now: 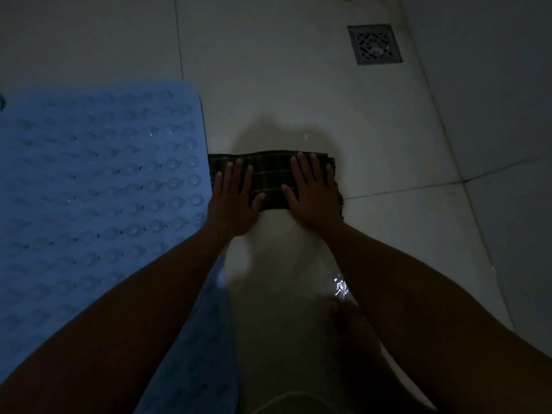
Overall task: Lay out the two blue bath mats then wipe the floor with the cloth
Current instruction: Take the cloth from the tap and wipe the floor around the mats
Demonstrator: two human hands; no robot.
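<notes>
A dark green checked cloth (270, 177) lies folded flat on the pale tiled floor (283, 91), its left end touching the mat's edge. My left hand (234, 198) presses flat on the cloth's left part, fingers straight and spread. My right hand (313, 191) presses flat on its right part the same way. A blue bath mat (95, 180) with rows of suction cups facing up lies spread on the floor to the left. A second blue mat (194, 354) shows below it near my left forearm, partly hidden by the arm.
A square metal floor drain (374, 44) sits at the upper right. Water glints on the wet tiles (340, 288) near my right forearm. Tile joints run across the floor. The room is dim.
</notes>
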